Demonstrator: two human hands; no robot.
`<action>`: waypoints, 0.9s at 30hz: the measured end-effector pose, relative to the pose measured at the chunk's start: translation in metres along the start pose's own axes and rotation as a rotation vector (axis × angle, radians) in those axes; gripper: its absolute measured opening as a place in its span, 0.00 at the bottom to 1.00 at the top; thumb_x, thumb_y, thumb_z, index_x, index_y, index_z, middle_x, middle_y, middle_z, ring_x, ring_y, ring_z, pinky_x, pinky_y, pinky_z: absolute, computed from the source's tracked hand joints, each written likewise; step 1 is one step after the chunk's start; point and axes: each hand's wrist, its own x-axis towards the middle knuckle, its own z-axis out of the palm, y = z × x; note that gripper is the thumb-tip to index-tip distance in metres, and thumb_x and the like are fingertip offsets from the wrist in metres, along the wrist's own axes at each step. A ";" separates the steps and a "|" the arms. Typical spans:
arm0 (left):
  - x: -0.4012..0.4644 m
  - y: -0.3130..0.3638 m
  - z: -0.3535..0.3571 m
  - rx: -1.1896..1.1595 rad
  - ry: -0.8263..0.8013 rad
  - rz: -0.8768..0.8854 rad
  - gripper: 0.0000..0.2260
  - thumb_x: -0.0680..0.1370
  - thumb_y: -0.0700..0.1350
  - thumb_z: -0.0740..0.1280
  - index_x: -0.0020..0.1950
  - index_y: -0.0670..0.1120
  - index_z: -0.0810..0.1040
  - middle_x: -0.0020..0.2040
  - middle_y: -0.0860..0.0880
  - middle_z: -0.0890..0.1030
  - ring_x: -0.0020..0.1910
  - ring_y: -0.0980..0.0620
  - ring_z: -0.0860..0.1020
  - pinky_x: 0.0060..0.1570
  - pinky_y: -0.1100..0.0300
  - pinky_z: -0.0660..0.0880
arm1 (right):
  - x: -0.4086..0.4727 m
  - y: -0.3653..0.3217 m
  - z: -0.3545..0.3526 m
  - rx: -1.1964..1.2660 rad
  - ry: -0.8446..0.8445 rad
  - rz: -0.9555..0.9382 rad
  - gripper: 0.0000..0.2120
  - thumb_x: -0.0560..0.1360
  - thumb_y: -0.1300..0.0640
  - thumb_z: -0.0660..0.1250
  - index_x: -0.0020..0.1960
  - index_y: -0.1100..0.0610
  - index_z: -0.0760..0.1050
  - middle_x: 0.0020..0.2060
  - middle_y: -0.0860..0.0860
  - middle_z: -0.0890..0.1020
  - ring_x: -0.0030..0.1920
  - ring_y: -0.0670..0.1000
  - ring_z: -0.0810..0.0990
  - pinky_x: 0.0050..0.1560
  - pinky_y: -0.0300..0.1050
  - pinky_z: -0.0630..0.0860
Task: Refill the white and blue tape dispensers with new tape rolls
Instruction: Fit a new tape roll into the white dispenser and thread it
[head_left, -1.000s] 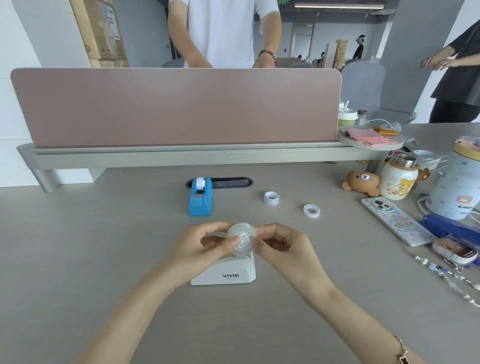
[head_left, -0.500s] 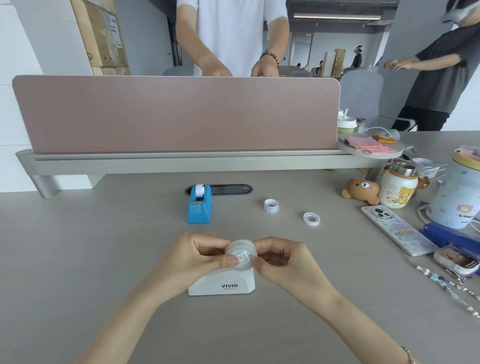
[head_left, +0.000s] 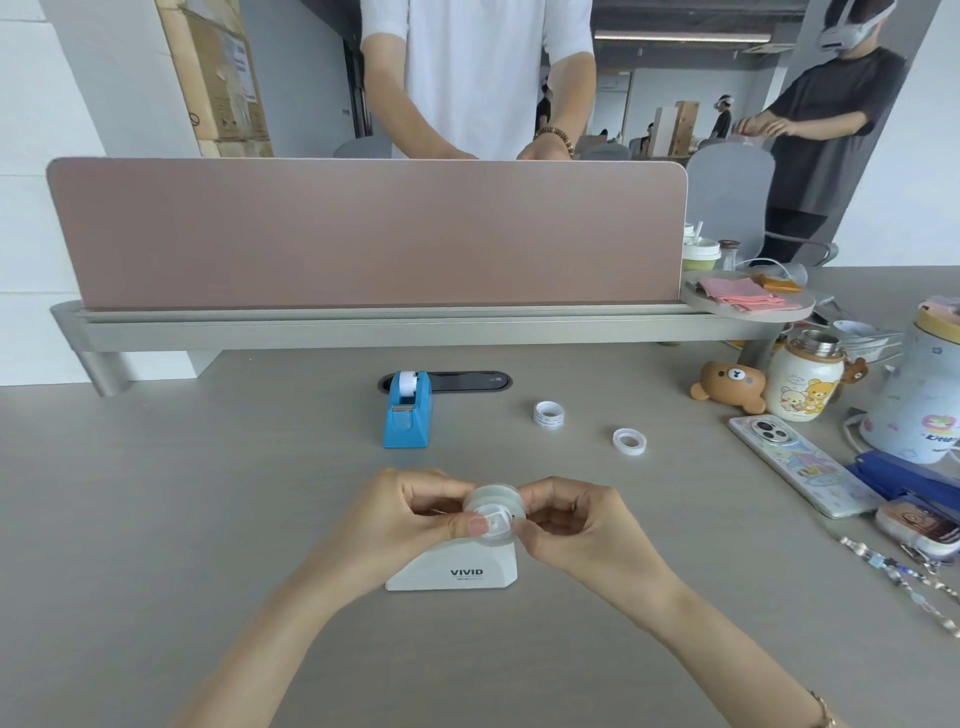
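Note:
A clear tape roll (head_left: 492, 512) is held just above the white VIVID dispenser (head_left: 454, 570), which stands on the desk near me. My left hand (head_left: 410, 514) pinches the roll from the left, thumb on its face. My right hand (head_left: 574, 525) pinches it from the right. Farther back stands the blue dispenser (head_left: 408, 413) with a white roll in it. An empty paper core (head_left: 548, 414) and a small clear tape roll (head_left: 629, 440) lie on the desk to its right.
A pink divider panel (head_left: 363, 234) on a grey rail closes off the back of the desk. A phone (head_left: 800, 465), a bear figure (head_left: 730, 384), a jar (head_left: 802, 382), a jug (head_left: 922, 395) and a blue stapler (head_left: 904, 483) crowd the right side. Two people stand beyond the divider.
Both hands with the clear roll have sunk a little closer to the white dispenser. The camera has tilted up slightly. Nothing else on the desk has moved.

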 end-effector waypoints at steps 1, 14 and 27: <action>0.000 0.001 0.001 -0.026 0.008 -0.003 0.12 0.64 0.55 0.78 0.45 0.55 0.86 0.42 0.52 0.86 0.42 0.55 0.84 0.44 0.65 0.76 | 0.001 -0.001 0.000 0.005 0.008 0.005 0.05 0.72 0.67 0.69 0.45 0.60 0.82 0.42 0.53 0.87 0.41 0.44 0.84 0.41 0.33 0.77; 0.003 0.003 0.013 -0.089 0.250 -0.055 0.02 0.73 0.39 0.71 0.40 0.44 0.82 0.36 0.47 0.86 0.37 0.50 0.85 0.39 0.63 0.81 | 0.003 -0.003 -0.003 0.032 0.156 0.018 0.05 0.74 0.61 0.69 0.49 0.59 0.81 0.45 0.50 0.87 0.43 0.40 0.83 0.41 0.27 0.74; -0.001 0.014 0.023 -0.229 0.335 -0.052 0.08 0.75 0.46 0.69 0.48 0.42 0.82 0.43 0.47 0.87 0.44 0.52 0.86 0.45 0.63 0.81 | -0.004 0.010 0.015 -0.511 0.358 -0.400 0.11 0.70 0.61 0.72 0.51 0.54 0.74 0.44 0.42 0.77 0.50 0.36 0.73 0.51 0.24 0.67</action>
